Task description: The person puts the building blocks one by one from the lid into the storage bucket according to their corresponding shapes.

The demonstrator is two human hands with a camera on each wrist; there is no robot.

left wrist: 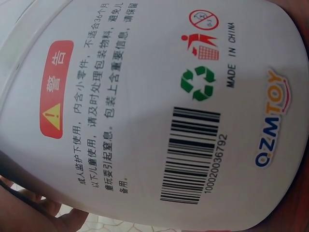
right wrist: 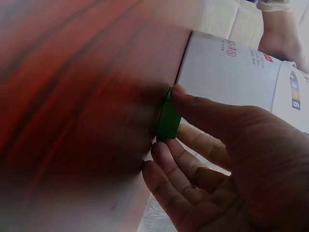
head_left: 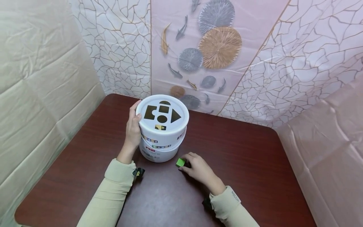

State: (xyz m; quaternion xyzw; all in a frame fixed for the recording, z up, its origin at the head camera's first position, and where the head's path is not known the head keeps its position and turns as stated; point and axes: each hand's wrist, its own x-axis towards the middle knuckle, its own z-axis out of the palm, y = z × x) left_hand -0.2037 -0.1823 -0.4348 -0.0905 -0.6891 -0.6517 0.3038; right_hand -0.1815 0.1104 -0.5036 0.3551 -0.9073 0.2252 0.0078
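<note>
A white bucket stands upright on the table, with shaped holes cut in its lid. My left hand holds the bucket's left side near the rim, thumb at the lid's edge. In the left wrist view, printed text and a barcode cover the bucket's side, and several fingers show at the lower left. Just right of the bucket's base, my right hand pinches a small green block between thumb and fingers. The right wrist view shows this block low at the tabletop.
The dark red-brown table has a patterned cloth hanging behind it. Beige cloth hangs along the left side and more hangs on the right. A thin bail handle hangs against the bucket's front.
</note>
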